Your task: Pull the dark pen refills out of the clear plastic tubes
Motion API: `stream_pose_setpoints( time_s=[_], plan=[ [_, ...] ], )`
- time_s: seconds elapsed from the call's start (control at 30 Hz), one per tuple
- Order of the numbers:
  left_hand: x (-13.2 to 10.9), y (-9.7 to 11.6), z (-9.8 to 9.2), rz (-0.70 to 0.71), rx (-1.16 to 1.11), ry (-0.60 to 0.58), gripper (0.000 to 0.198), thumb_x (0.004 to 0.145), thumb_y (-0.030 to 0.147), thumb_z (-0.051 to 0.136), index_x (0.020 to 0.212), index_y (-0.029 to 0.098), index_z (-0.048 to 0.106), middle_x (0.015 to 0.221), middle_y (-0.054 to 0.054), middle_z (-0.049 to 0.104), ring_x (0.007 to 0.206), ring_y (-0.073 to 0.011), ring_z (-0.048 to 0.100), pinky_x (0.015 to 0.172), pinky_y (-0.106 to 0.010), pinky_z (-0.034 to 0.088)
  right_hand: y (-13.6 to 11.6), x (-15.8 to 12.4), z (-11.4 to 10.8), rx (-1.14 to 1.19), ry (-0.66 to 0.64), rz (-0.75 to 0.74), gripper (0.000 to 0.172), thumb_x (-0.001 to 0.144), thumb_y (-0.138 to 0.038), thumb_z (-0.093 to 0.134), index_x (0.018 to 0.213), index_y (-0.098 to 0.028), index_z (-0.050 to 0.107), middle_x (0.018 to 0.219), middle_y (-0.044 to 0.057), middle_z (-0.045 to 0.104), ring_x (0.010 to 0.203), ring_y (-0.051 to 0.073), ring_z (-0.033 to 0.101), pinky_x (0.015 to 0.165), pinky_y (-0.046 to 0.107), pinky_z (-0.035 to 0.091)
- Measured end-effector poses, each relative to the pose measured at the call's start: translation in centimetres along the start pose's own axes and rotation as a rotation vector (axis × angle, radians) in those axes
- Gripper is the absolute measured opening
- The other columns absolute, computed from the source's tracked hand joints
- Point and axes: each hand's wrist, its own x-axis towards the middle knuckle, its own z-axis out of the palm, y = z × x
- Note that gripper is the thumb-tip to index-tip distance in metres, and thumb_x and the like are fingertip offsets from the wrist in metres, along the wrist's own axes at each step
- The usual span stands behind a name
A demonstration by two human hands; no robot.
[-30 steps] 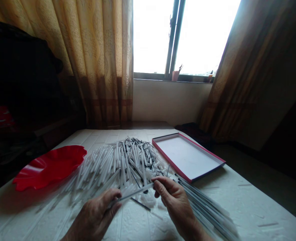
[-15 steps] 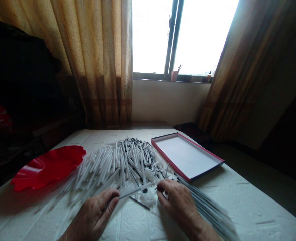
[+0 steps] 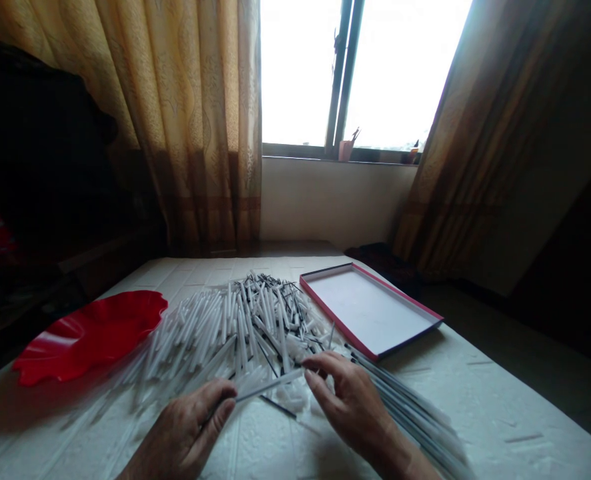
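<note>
My left hand (image 3: 188,430) pinches the near end of a pale pen tube (image 3: 268,386) that slants up to the right. At the tube's far tip, my right hand (image 3: 345,400) has its fingertips pinched together; what they hold is too small to make out. Behind both hands lies a wide heap of white pen tubes and thin dark refills (image 3: 235,327). A row of finished-looking pens (image 3: 410,413) runs along the table under my right wrist.
A red wavy-edged dish (image 3: 83,333) sits at the left. A shallow pink-rimmed box lid (image 3: 370,310) lies at the right of the heap. The white embossed table (image 3: 500,413) ends at the right; curtains and a bright window stand behind.
My right hand dropped to the table half a second ago and has come back up to the tube's tip. The left hand has barely moved.
</note>
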Motion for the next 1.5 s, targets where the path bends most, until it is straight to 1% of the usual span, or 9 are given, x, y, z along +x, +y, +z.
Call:
stream_pose_setpoints(
  time_s=[0.3, 0.4, 0.5, 0.63, 0.83, 1.07, 1.3, 1.4, 1.5],
  plan=[
    [0.0, -0.2, -0.1, -0.014, 0.018, -0.026, 0.014, 0.097, 0.028, 0.051, 0.1, 0.03, 0.064, 0.084, 0.006, 0.075, 0.075, -0.0109, 0.075, 0.069, -0.011, 0.053, 0.1, 0.0, 0.5, 0.373, 0.098, 0.071, 0.024, 0.079, -0.035, 0.062, 0.076, -0.017, 0.078, 0.069, 0.006, 0.075, 0.062, 0.02, 0.065, 0.055, 0.027, 0.046],
    [-0.2, -0.7, 0.0, -0.035, 0.033, 0.014, 0.014, 0.097, 0.033, 0.051, 0.098, 0.03, 0.064, 0.08, 0.005, 0.075, 0.069, -0.0122, 0.074, 0.063, -0.013, 0.053, 0.3, 0.6, -0.1, 0.67, 0.268, 0.195, 0.022, 0.073, -0.039, 0.072, 0.075, -0.017, 0.074, 0.059, 0.002, 0.071, 0.051, 0.015, 0.06, 0.049, 0.023, 0.044],
    [-0.4, -2.0, 0.3, -0.168, -0.003, 0.03, 0.021, 0.098, 0.044, 0.048, 0.098, 0.029, 0.063, 0.065, 0.007, 0.067, 0.045, -0.0109, 0.062, 0.045, -0.015, 0.047, 0.5, 1.3, -1.3, 1.001, 0.561, 0.327, 0.032, 0.064, -0.042, 0.08, 0.08, -0.017, 0.069, 0.054, -0.002, 0.07, 0.043, 0.01, 0.054, 0.044, 0.019, 0.042],
    [-0.3, -3.2, 0.3, -0.379, -0.11, 0.042, 0.034, 0.093, 0.059, 0.048, 0.1, 0.028, 0.06, 0.061, 0.008, 0.058, 0.04, -0.0111, 0.055, 0.039, -0.017, 0.043, 0.6, 1.6, -2.1, 1.116, 0.776, 0.333, 0.037, 0.059, -0.04, 0.083, 0.082, -0.018, 0.064, 0.059, 0.001, 0.074, 0.045, 0.011, 0.059, 0.04, 0.016, 0.039],
    [0.6, -1.2, -0.2, -0.529, -0.373, 0.256, 0.047, 0.081, 0.069, 0.061, 0.098, 0.025, 0.059, 0.074, 0.007, 0.058, 0.043, -0.0072, 0.05, 0.042, -0.017, 0.041, 0.8, 1.1, 0.7, 0.827, 0.416, 0.241, 0.027, 0.072, -0.042, 0.071, 0.082, -0.018, 0.065, 0.072, 0.008, 0.078, 0.057, 0.02, 0.07, 0.042, 0.023, 0.045],
    [1.0, 0.8, -1.4, -0.617, -0.5, 0.336, 0.051, 0.07, 0.067, 0.075, 0.091, 0.022, 0.064, 0.053, 0.01, 0.046, 0.047, -0.0097, 0.048, 0.041, -0.017, 0.032, 1.3, 0.4, 2.8, 0.33, 0.147, 0.054, 0.015, 0.083, -0.026, 0.052, 0.081, -0.021, 0.066, 0.077, 0.006, 0.079, 0.07, 0.021, 0.074, 0.065, 0.029, 0.054],
    [1.0, -1.0, -2.8, -0.6, -0.707, 0.23, 0.048, 0.074, 0.064, 0.075, 0.094, 0.022, 0.066, 0.059, 0.007, 0.057, 0.045, -0.0055, 0.044, 0.042, -0.014, 0.034, 0.8, -0.2, 2.4, -0.181, 0.032, -0.004, 0.018, 0.083, -0.023, 0.053, 0.08, -0.022, 0.072, 0.064, 0.001, 0.072, 0.057, 0.016, 0.067, 0.057, 0.024, 0.039],
    [1.1, -1.2, -3.0, -0.511, -0.707, 0.226, 0.045, 0.085, 0.065, 0.063, 0.09, 0.021, 0.065, 0.072, 0.002, 0.065, 0.051, -0.0086, 0.055, 0.044, -0.016, 0.043, 0.6, -0.3, 2.4, -0.211, 0.053, -0.022, 0.021, 0.086, -0.024, 0.052, 0.076, -0.021, 0.071, 0.06, 0.001, 0.069, 0.055, 0.016, 0.064, 0.056, 0.024, 0.036],
    [0.9, -0.3, -2.8, -0.432, -0.605, 0.163, 0.047, 0.093, 0.065, 0.051, 0.089, 0.021, 0.064, 0.061, 0.002, 0.062, 0.047, -0.0116, 0.058, 0.039, -0.017, 0.042, 0.1, -0.4, 2.3, -0.138, 0.096, -0.105, 0.025, 0.088, -0.024, 0.049, 0.075, -0.019, 0.069, 0.061, 0.002, 0.068, 0.055, 0.015, 0.063, 0.056, 0.023, 0.038]
  ],
)
